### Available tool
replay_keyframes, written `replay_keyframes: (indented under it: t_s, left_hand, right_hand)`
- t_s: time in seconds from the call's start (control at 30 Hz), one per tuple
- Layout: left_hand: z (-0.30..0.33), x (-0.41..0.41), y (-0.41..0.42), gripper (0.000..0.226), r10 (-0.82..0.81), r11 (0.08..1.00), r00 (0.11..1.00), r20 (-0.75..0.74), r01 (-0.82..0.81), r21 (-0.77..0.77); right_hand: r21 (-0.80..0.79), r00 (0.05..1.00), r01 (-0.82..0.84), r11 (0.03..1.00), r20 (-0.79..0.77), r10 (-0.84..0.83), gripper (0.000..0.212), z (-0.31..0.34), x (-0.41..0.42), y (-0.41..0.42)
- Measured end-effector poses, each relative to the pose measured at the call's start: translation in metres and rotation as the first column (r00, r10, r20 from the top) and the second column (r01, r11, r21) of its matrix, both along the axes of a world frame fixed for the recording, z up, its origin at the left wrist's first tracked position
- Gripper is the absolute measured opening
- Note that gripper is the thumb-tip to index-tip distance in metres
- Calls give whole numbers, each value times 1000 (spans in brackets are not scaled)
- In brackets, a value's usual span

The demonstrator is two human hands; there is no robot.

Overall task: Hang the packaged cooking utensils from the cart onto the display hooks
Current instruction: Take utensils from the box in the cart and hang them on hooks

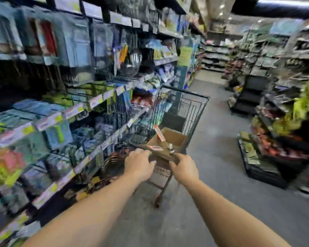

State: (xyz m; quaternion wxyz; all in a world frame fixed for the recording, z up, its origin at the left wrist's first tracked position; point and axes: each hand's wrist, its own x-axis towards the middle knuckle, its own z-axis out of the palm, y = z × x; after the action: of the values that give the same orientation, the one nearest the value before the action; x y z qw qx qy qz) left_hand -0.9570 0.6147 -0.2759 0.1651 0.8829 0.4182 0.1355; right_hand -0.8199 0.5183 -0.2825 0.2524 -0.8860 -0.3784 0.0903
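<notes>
A dark wire shopping cart (193,106) stands in the aisle ahead of me. Inside it sits an open cardboard box (175,138) with packaged utensils (160,134) sticking up, orange cards on top and metal ends below. My left hand (138,165) and my right hand (184,168) both grip the cart's handle bar at its near end, fingers curled over it. The display hooks (78,43) with hanging packaged goods fill the upper shelving on the left. The whole picture is blurred by motion.
Shelves (75,111) with price tags and boxed goods run along the left, close to the cart. Low dark racks (268,157) of goods line the right side. Grey floor (212,157) stretches between them toward the far shelving.
</notes>
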Motion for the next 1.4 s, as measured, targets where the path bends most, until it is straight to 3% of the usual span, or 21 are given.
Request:
replay_keyframes:
  t_s: [0.27,0.47,0.7,0.97,1.23,1.4]
  left_hand:
    - [-9,131,153,49,-62,997,997,-53,58,-58]
    - [-42,213,229,48,-28,990,996,-84,16,-143]
    - [-121,332,316,47,135,953,985,-105,-158,-258]
    - [-190,449,362,42,347,816,917,-196,-398,-420]
    - [-266,474,381,43,451,690,866,-216,-491,-532]
    - [-323,473,382,42,544,606,816,-197,-544,-580]
  right_hand:
    - [-34,993,64,997,-101,-67,41,-8,125,128]
    - [-156,977,89,984,-176,-116,45,-42,210,189]
    - [-176,963,5,984,-264,-52,42,-115,361,296]
    - [-323,919,-199,925,-391,61,31,-182,519,405]
    - [-463,866,-345,817,-493,86,40,-294,544,496]
    - [-570,879,-445,691,-426,215,31,-375,542,527]
